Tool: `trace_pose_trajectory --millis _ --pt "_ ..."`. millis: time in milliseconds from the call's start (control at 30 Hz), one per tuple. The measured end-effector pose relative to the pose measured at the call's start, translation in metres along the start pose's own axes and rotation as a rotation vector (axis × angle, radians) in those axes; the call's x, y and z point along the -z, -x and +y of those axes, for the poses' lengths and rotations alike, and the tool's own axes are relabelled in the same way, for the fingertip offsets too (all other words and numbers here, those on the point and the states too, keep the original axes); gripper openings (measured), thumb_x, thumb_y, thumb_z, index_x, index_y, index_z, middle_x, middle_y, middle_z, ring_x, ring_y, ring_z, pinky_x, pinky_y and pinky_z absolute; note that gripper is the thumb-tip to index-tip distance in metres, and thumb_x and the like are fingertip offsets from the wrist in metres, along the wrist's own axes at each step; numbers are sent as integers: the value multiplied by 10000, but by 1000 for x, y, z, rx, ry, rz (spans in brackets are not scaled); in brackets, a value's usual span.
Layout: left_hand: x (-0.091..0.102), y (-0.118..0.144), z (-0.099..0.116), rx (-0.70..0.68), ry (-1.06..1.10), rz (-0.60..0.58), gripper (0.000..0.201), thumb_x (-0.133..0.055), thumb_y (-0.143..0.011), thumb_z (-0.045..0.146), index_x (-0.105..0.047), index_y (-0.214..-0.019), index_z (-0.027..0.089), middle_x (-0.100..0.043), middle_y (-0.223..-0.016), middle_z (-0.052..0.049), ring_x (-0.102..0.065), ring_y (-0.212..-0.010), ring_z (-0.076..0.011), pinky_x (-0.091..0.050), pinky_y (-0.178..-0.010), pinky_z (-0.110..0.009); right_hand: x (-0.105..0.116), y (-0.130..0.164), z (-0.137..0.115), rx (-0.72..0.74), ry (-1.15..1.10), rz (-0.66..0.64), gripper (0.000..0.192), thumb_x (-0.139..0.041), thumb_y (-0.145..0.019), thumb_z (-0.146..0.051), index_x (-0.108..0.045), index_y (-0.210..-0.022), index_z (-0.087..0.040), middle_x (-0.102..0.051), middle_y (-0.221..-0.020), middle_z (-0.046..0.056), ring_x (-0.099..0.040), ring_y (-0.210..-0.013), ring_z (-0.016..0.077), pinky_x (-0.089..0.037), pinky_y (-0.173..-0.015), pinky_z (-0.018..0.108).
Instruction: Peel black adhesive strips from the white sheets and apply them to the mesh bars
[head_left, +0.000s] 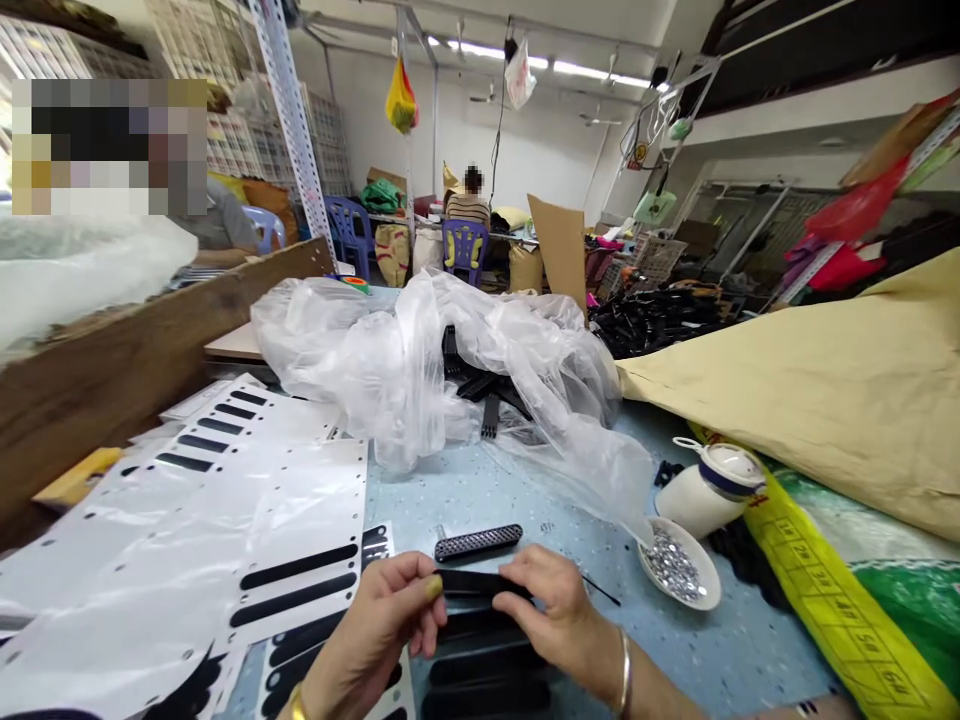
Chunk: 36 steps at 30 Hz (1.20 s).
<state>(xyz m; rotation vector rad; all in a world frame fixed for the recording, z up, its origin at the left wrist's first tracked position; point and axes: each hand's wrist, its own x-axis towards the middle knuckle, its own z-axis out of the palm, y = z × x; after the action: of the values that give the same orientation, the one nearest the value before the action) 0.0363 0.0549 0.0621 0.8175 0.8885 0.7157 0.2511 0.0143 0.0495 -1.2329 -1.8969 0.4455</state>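
A flat black strip (474, 583) is stretched level between my two hands. My left hand (394, 608) pinches its left end between thumb and fingers. Its right end is in my right hand (553, 606), thumb below and fingers on top. Just beyond it lies a black piece with a textured, studded face (478, 542). Below my hands, several more black strips (487, 665) lie side by side near the table edge. White backing sheets (300, 520) with long black stickers spread out left of my hands. A thin black rod (602, 588) rests right of my right hand.
A white bowl (712, 592) of small shiny pieces and a white lidded jar (694, 497) stand at right. Crumpled clear plastic (397, 380) covers black parts at the back of the blue table (420, 490). A wooden board (150, 360) edges the left. People sit farther back.
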Motion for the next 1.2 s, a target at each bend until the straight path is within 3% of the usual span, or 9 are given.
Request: trace_pose_trajectory --millis 133,200,333,500,733,1200 --pt "2 -9 2 -6 -158 23 287 -710 -732 387 -616 -684 119 -652 -543 -33 -549 -367 -96 -286 -367 -162 5 -5 6 38 43 1 119 -608 -861 -161 -722 -893 -152 -650 -724 67 -589 -667 184 -479 -618 301" --pt "9 -14 4 -40 -338 119 316 -693 -730 425 -652 -721 111 -648 -556 -32 -552 -370 -113 -283 -357 -179 10 -7 12 55 78 26 130 -592 -874 -164 -719 -895 -146 -659 -727 74 -596 -672 189 -486 -626 309" --pt "29 -22 6 -224 -656 363 317 -664 -720 399 -705 -863 120 -646 -590 -17 -577 -477 -153 -417 -464 -244 24 -14 36 8 123 38 112 -627 -860 -190 -724 -895 -146 -696 -783 89 -643 -713 206 -521 -652 327" --pt "33 -36 -6 -311 -949 298 363 -607 -716 281 -717 -1019 115 -632 -559 -5 -580 -529 -180 -457 -555 -283 18 -28 62 7 103 -79 98 -661 -828 -186 -735 -889 -168 -741 -954 102 -694 -886 228 -550 -814 349" --pt "31 -50 -22 -310 -967 262 260 -577 -716 244 -742 -892 146 -674 -611 -22 -604 -567 -183 -468 -599 -285 -8 -35 72 63 110 -217 79 -653 -815 -158 -719 -857 -173 -742 -849 78 -689 -793 212 -548 -738 318" --pt "30 -45 -18 -296 -923 238 283 -573 -755 264 -743 -940 134 -727 -706 -53 -653 -640 -199 -512 -654 -298 -9 -34 68 95 322 -314 99 -610 -883 -234 -699 -865 -196 -716 -801 64 -658 -758 196 -483 -729 305"
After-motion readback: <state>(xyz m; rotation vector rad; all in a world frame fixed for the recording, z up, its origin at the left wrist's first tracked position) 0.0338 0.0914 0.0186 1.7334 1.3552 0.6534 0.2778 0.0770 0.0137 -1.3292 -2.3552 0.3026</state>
